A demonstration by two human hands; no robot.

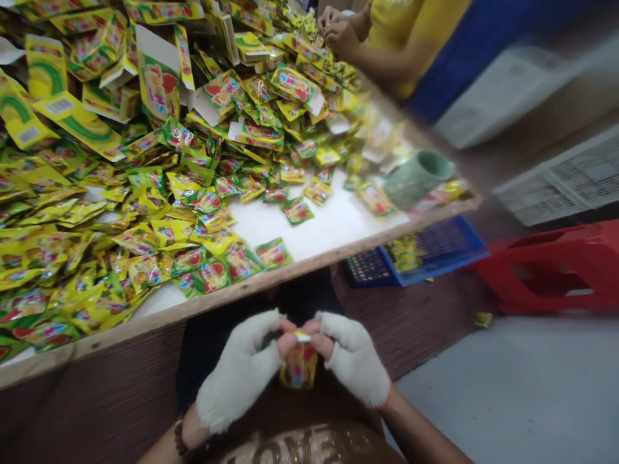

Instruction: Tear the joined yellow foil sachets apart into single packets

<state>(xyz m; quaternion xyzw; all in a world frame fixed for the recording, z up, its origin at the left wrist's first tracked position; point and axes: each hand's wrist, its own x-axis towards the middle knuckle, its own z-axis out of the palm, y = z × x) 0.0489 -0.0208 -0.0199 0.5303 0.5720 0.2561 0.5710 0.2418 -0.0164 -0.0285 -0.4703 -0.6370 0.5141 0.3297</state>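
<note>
Left side: sachets (145, 270) heaped on the table (314, 235), cartons (157, 90) piled behind them, some with flaps open. Your left hand (242, 364), gloved with bare fingertips, pinches the top left corner of a small yellow-and-red pack (298, 374). The pack hangs in front of your torso, below and off the table edge, roughly upright. It's blurred: can't tell carton from sachet, though the white strip on top looks like card. Should be light. If card: stiff-ish, dents easily. If film: soft, slick, crumples. Either way, hold the top corners, don't squeeze the middle. Your right hand (358, 361), also gloved, pinches the opposite corner. Narrow pinch both sides, pack between. Further right: blue basket (442, 265) near the table's end, lower down.
</note>
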